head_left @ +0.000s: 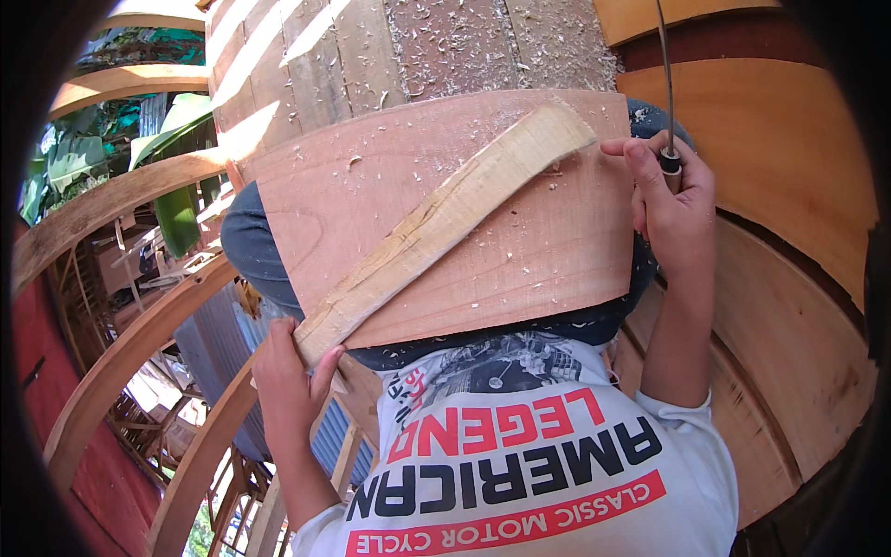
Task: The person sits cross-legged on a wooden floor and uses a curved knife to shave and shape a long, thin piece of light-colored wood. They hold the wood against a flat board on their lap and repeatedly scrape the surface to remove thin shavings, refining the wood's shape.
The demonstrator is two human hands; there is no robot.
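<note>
While left hand [288,379] grips wood strip [450,215] at eight o'clock, I judge for steadiness, right hand [682,209] grips thin-shafted tool [668,93] at two.

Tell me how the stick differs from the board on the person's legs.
The stick is narrow; the board is much broader.
The stick is pale yellow with dark cracks along it; the board is pinkish brown with no such cracks showing.
The stick lies slantwise on top of the board, its near end in the left hand; the board lies across the legs.
Both look like wood.
</note>
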